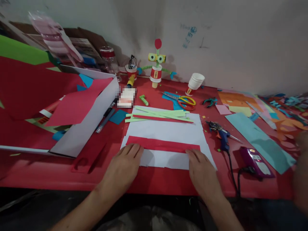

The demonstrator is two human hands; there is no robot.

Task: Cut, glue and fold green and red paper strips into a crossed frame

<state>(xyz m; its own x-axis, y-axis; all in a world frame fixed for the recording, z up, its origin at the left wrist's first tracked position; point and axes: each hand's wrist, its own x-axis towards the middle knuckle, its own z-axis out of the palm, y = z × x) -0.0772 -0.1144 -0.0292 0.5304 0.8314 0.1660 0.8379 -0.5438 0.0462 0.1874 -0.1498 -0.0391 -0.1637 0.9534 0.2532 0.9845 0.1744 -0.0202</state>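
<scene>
A red paper strip lies crosswise over white sheets in front of me. My left hand has its fingers bent together over the strip's lower left end. At the lower right end, my right hand holds the strip the same way. Both thumbs are hidden. Beyond the strip, several thin light green paper strips and a narrow red strip rest loosely across the white sheets.
Left stands a white box of coloured paper. Behind are a paper-cup figure, stacked cups and yellow-handled scissors. A glue gun, its cord, a purple power unit and another person's arm are right.
</scene>
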